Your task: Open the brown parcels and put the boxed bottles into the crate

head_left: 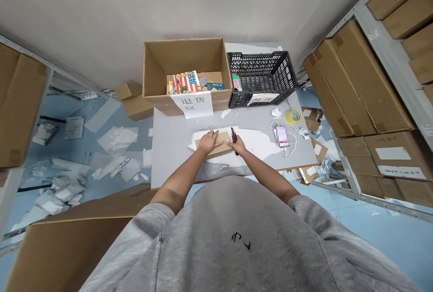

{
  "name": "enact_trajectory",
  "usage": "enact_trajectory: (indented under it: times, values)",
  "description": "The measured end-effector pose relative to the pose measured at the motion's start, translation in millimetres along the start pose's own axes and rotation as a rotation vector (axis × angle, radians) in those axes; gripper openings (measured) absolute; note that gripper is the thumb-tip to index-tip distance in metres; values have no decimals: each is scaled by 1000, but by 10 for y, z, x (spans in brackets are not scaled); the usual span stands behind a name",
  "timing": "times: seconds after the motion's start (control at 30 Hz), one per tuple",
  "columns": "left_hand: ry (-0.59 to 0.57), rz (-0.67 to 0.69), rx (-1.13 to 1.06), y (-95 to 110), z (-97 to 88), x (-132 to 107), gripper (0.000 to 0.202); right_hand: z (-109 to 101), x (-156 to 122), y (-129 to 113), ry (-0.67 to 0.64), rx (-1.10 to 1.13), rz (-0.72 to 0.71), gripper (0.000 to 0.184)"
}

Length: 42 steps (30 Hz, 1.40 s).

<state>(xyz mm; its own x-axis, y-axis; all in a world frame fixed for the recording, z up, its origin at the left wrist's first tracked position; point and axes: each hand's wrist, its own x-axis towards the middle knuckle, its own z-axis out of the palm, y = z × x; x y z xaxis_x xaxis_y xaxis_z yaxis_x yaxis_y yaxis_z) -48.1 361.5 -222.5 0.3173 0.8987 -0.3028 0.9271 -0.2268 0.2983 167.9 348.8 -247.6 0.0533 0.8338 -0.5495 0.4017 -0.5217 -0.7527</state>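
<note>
You are working at a grey table (172, 156), with its near edge running just in front of your body and its left edge dropping to a blue floor (67, 107) littered with white plastic scraps. Along the far edge, an open cardboard box (189, 55) and a black plastic crate (262, 73) are standing side by side, and stacked cartons (358, 80) on metal shelving are lining the right side. A roll of tape (293, 116) and a white cable (272, 125) are lying to your right. Your left hand (208, 142) is spreading open, pressing flat on a small cardboard package (219, 141) that is sitting on white wrapping (257, 141) mid-table. Your right hand (237, 145) is closing around a red-and-black utility knife (233, 135), bringing it against the package's right end, just beside your left fingertips (216, 135).
</note>
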Motion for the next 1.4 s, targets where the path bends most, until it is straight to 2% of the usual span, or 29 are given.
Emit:
enact_trajectory:
  times: [0.13, 0.33, 0.47, 0.63, 0.77, 0.87, 0.97, 1.07, 1.2, 1.4]
  values:
    - [-38, 21, 21, 28, -5, -41, 66, 5, -27, 48, 12, 79, 76, 57]
    - [44, -1, 48, 19, 16, -53, 60, 25, 62, 38, 31, 147, -36, 66]
    - [62, -37, 43, 60, -12, 11, 62, 56, 222, -68, 107, 40, -103, 62]
    - [64, -39, 10, 292, 7, 142, 60, 44, 294, -171, 155, -84, -73, 52]
    - [47, -52, -14, 396, 64, 147, 69, -51, 151, -196, 154, -124, -55, 35]
    - [21, -80, -15, 399, 89, 128, 69, -75, -64, -168, 139, 70, 56, 18]
    - [18, -70, 0, 393, 101, 137, 69, -11, -294, -124, 15, 269, 176, 30]
    - [13, -53, 17, 392, 107, 166, 69, 96, -451, -111, -46, 325, 221, 36]
    - [-4, -28, 29, 384, 99, 191, 69, 212, -503, -168, -29, 275, 253, 34]
    - [-51, -13, 66, 331, 37, 224, 69, 296, -394, -312, 11, 235, 240, 31]
